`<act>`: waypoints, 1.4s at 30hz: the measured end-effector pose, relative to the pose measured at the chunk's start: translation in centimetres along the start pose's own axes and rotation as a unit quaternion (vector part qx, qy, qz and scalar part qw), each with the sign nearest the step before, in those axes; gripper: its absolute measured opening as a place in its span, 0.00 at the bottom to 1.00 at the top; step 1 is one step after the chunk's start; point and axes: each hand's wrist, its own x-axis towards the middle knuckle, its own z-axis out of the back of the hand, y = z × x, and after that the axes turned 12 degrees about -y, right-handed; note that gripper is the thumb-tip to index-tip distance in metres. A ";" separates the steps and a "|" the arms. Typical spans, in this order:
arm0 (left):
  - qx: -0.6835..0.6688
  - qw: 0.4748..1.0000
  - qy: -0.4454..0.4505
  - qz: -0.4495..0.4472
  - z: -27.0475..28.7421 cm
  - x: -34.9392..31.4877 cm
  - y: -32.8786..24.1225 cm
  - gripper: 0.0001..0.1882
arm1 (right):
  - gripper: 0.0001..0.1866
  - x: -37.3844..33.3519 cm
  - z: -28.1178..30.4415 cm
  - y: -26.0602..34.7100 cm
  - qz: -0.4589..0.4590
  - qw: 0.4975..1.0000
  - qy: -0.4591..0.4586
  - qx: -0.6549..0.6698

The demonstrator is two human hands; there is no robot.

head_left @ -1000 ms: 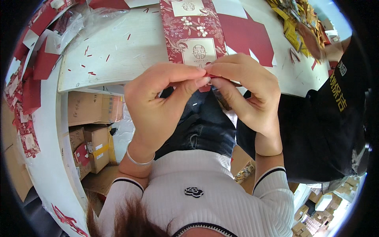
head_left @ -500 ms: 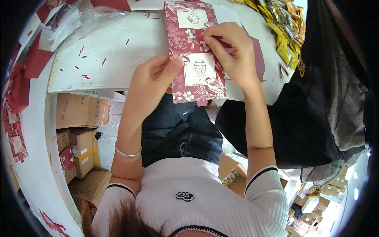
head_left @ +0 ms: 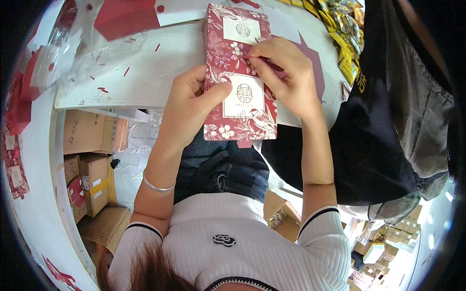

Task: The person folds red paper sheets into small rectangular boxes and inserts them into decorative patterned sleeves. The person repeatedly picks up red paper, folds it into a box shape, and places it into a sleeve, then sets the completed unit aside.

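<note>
gift box [head_left: 243, 82], maroon and floral, is held print up, its long axis running twelve to six o'clock, its near end pointing to six past the white table [head_left: 160, 77]. it lies at three o'clock of the left hand [head_left: 189, 102], whose thumb presses its face, fingers partly hidden along the nine o'clock side. at its three o'clock, the right hand [head_left: 291, 80] pinches a thin red strip [head_left: 246, 57] over the face.
</note>
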 end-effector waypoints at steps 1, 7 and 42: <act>-0.006 1.000 -0.001 0.008 0.0 -0.2 -0.1 0.10 | 0.07 0.2 0.2 0.3 -0.021 1.000 0.010 0.020; -0.004 1.000 0.006 0.011 0.2 -1.2 -0.4 0.10 | 0.06 1.0 0.9 1.6 -0.006 0.995 0.085 -0.049; 0.340 0.843 -0.161 -0.384 1.2 -1.6 -0.2 0.03 | 0.14 -1.5 -0.2 1.3 -0.322 0.878 -0.067 0.347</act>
